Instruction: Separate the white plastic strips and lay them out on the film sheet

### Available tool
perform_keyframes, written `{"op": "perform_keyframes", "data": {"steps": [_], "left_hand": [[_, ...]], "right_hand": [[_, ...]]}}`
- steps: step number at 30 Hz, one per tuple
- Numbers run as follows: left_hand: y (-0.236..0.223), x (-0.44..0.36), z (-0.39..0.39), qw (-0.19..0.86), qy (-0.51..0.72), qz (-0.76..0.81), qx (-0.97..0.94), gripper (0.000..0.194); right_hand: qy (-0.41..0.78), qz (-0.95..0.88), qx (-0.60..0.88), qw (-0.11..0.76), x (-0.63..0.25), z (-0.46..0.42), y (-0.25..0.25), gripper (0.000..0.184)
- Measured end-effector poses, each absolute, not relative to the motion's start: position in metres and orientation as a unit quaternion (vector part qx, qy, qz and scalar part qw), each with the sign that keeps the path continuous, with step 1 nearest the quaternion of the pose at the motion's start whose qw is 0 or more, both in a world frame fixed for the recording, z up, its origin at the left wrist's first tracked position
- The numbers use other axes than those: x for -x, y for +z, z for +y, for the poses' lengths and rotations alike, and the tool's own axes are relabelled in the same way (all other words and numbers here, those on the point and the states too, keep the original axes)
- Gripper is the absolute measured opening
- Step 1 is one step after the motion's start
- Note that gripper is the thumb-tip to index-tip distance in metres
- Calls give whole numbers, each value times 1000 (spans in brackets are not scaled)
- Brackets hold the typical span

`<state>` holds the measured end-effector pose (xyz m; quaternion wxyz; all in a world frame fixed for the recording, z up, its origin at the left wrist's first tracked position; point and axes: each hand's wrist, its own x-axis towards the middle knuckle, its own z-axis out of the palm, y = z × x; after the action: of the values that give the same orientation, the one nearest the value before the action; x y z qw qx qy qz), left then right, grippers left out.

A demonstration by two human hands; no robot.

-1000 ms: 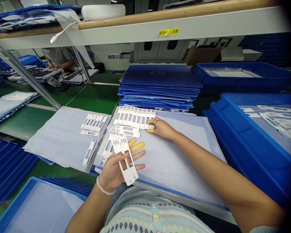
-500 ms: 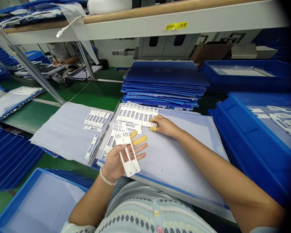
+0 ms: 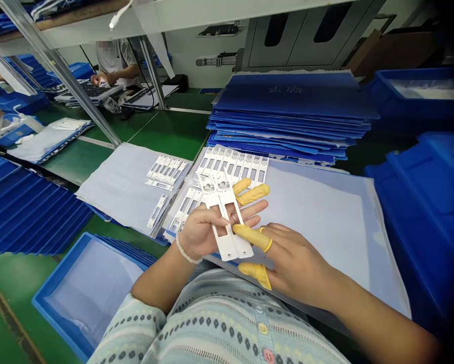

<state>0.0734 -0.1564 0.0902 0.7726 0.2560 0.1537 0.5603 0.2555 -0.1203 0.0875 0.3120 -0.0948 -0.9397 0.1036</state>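
Two flat white plates (image 3: 225,247) with rectangular cutouts lie side by side in my left hand (image 3: 202,227). Its thumb presses on them from above, while yellow finger cots cover two of the fingers stretched out behind. My right hand (image 3: 293,258), also with yellow cots, is at the lower right of these plates. The index fingertip meets the right-hand plate at its cutout; the thumb is spread apart below. Behind the hands, a row of similar white plates (image 3: 232,162) lies on the pale sheet (image 3: 318,202). A few more, partly hidden by my left hand, lie nearer me.
Several white plates rest on the left sheet (image 3: 113,177). Stacked blue boards (image 3: 287,106) stand behind the work surface. Blue trays are at the right (image 3: 412,212) and lower left (image 3: 90,298). Beyond the metal post (image 3: 65,76), a person (image 3: 117,63) works at another bench.
My right hand has moved from the right end of the plate row to the two plates in my left hand. The camera view has shifted, so the bench appears farther right.
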Motion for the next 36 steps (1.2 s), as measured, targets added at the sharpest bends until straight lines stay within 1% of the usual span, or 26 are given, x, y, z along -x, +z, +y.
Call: {"op": "perform_keyframes", "data": {"steps": [2, 5, 9, 13, 16, 19, 21, 23, 25, 28, 33, 36], "left_hand": [[94, -76, -157, 777, 547, 156, -272, 86], [99, -79, -159, 787, 523, 174, -277, 91], [105, -84, -161, 794, 508, 180, -280, 93], [109, -88, -163, 793, 504, 163, -302, 81], [108, -89, -164, 795, 489, 187, -305, 73], [106, -90, -165, 788, 494, 211, -302, 69], [105, -90, -165, 781, 506, 205, -302, 71], [104, -91, -166, 780, 508, 202, -304, 69], [103, -92, -166, 785, 492, 208, -313, 58], [102, -94, -166, 792, 460, 224, -333, 41], [96, -94, -162, 784, 469, 229, -337, 35], [92, -92, -160, 781, 476, 227, -335, 33]], "right_hand": [[92, -940, 100, 312, -259, -123, 86, 38], [104, -936, 101, 320, -266, -126, 86, 43], [128, -930, 110, 328, -273, -130, 86, 47], [143, -924, 113, 337, -275, -133, 84, 48], [152, -917, 124, 347, -280, -137, 86, 50], [150, -901, 169, 370, -289, -143, 89, 49], [138, -901, 167, 377, -293, -147, 93, 48], [110, -914, 128, 369, -295, -150, 95, 47], [76, -929, 89, 352, -293, -151, 98, 41], [41, -941, 73, 329, -287, -149, 99, 34], [0, -944, 93, 318, -282, -144, 95, 35], [-20, -948, 102, 302, -279, -145, 93, 29]]}}
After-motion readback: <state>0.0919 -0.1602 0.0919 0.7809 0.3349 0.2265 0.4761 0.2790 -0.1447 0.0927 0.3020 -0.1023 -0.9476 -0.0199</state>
